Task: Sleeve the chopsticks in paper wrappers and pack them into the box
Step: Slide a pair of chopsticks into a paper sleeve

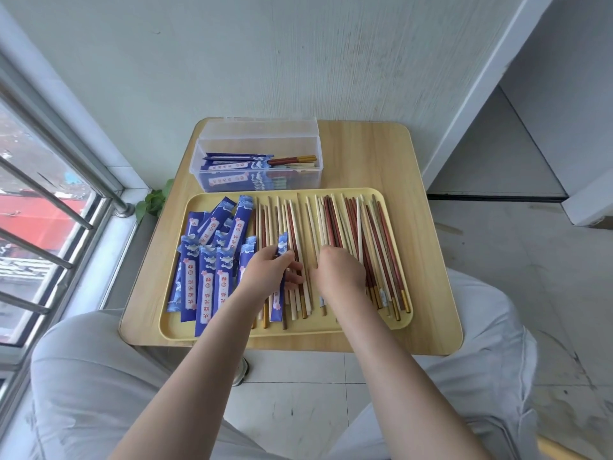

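A: Any readable labels?
B: Blue wrappers [207, 280] have a white strip with red characters, cloud pattern at the top. Too small and blurred to read. No brand legible.

A: Containers?
B: Two. Clear plastic box [258, 162] on the far side of the table [428, 247], lid open and standing behind it. Inside: several sleeved pairs lying lengthwise, chopstick ends sticking out of the wrappers toward the right. Yellow tray [331, 327] just near of the box: pile of empty wrappers on its left part, loose chopsticks [348, 227] spread over the middle and right, mix of dark red and pale wood, some with gold tips at the near end.

A: Hands?
B: Left hand [268, 270] over the tray centre, fingers curled round one wrapper [280, 283] that runs near-far. Right hand [341, 270] just beside it, palm down on the loose chopsticks, fingers bent under; can't tell whether it has picked any.

A: Anything else?
B: Window with bars on the left, green leaves by the table's far-left corner.
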`<state>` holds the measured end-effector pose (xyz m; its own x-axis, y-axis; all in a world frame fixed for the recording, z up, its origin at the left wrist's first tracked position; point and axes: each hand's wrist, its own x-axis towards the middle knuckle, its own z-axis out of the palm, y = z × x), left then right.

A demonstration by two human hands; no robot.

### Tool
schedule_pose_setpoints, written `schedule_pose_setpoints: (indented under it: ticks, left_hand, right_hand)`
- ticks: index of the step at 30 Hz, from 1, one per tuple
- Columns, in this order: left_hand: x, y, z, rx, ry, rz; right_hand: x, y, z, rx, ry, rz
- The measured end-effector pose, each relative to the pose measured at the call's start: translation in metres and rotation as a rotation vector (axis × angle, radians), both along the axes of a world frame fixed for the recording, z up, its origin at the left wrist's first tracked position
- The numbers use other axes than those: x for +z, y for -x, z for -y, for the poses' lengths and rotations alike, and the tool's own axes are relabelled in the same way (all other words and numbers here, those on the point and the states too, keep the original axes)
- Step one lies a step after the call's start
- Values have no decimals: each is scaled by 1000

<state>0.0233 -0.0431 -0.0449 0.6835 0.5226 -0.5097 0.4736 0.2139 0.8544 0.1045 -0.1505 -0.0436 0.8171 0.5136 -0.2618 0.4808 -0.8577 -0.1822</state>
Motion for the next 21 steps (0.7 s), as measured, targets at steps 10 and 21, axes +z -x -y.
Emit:
schedule_pose_setpoints:
  ticks: [10, 21]
  left_hand:
    - [5, 5, -4, 29, 67, 28]
    - [18, 8, -19, -35, -107, 73]
  right_hand:
    - [9, 12, -14, -3, 34, -29]
    - [57, -13, 13, -115, -813, -581]
